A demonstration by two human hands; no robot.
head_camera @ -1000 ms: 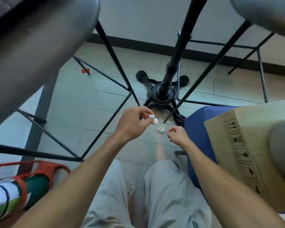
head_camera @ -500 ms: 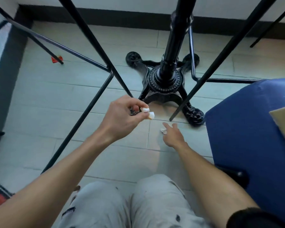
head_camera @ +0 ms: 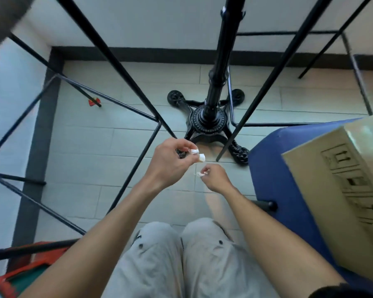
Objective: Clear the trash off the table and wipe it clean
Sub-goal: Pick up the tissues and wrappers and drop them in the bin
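Trash scraps sit pinched in the closed left hand above the floor, the right hand nips one more scrap, and such light fingertip grips could let pieces fall again

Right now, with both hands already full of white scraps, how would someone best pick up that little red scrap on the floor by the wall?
Probably by pinching the red scrap at its narrow middle, coming straight down from above. It lies flat on the tile and looks pinched at the waist like a bow. A thin black chair leg ends right against it, so come in from the side away from that leg. Its material is unclear.
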